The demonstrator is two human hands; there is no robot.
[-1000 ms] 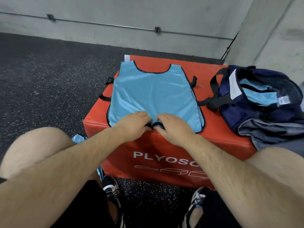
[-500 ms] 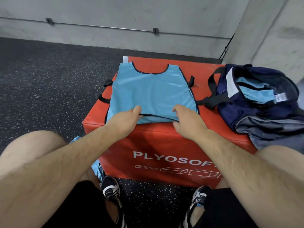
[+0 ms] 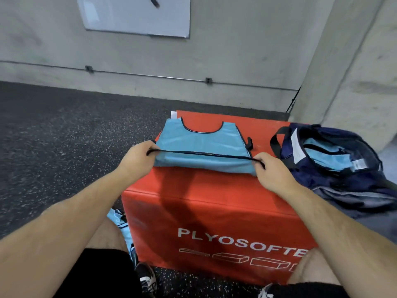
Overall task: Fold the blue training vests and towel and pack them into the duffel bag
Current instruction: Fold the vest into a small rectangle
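Vest one [image 3: 199, 143] is on top of the red box [image 3: 214, 203], collar pointing at the wall. Its lower half is doubled back over itself, so the black-trimmed hem runs tight across the middle. Both hands have it: the left hand [image 3: 137, 160] pinches the left hem corner with curled fingers, and the right hand [image 3: 274, 172] does the same on the right corner. The hem is stretched straight between them.

Vest two [image 3: 119, 220] is down on the floor, squeezed against the box's left side and only partly visible. More light blue fabric [image 3: 326, 154] sits inside the one open navy duffel bag [image 3: 348, 177], which rests on the right end of the box. Can't tell how many pieces are in there. One grey cloth [image 3: 352, 201] is bunched against the bag's near side.

Room-wise: black speckled rubber floor [image 3: 53, 136], bare concrete wall [image 3: 236, 50] with one thin rail [image 3: 150, 75] running along it, and one whiteboard [image 3: 137, 16] up top.
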